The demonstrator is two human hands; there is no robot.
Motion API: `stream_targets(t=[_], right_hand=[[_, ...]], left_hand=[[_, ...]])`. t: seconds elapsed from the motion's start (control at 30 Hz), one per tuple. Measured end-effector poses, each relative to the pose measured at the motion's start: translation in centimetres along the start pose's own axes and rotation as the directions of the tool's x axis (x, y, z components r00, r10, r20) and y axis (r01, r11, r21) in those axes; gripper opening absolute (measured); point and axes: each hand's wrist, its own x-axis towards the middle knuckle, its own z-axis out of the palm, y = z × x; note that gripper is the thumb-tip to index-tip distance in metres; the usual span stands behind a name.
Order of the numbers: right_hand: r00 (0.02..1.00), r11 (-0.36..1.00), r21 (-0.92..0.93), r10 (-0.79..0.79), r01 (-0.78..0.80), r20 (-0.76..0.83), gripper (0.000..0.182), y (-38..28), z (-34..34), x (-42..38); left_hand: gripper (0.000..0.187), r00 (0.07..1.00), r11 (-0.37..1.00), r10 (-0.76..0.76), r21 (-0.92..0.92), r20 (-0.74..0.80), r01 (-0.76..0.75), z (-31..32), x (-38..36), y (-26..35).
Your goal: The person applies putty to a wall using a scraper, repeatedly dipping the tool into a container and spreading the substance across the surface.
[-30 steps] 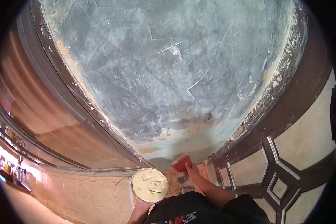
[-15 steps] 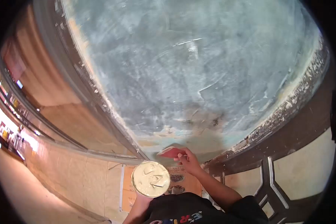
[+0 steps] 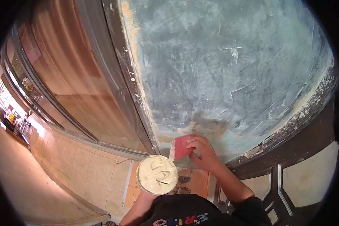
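Observation:
My left hand (image 3: pixel 148 195) is under a round tub (image 3: pixel 138 178) of cream-coloured putty (image 3: pixel 154 182), holding it up at my chest; the tub hides most of the fingers. Grooves mark the putty's surface. My right hand (image 3: pixel 205 153) grips a red putty spreader (image 3: pixel 183 146) between thumb and fingers. Pale putty coats the spreader's left edge, and its lower corner is right by the tub's rim. Behind both hands rises a blue-grey plastered wall (image 3: pixel 199 75) with rough, patchy streaks near its bottom.
A dark frame (image 3: pixel 116 67) with glass and a brown curtain (image 3: pixel 69 56) borders the wall on the left. Dark trim (image 3: pixel 290 130) with flaking edges runs along the right. Below lie an orange board (image 3: pixel 199 180) and a tiled floor (image 3: pixel 98 169).
My right hand has turned the spreader so its putty-coated edge faces the tub, and has moved slightly right and up. The view has shifted, and the tub sits a little further right.

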Motion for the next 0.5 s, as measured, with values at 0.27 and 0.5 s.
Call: stream_targets(t=[0.27,0.5], right_hand=[[0.997,0.990,0.126,0.071,-0.067,-0.028,0.031,-0.6,2.2,0.1],[0.952,0.871,0.402,0.306,-0.281,0.003,0.027,-0.4,7.1,-2.3]], left_hand=[[0.058,0.995,0.969,-0.086,-0.227,0.043,0.094,-1.7,0.6,4.1],[0.054,0.996,0.989,-0.087,-0.122,-0.018,0.085,-2.9,0.7,5.3]])
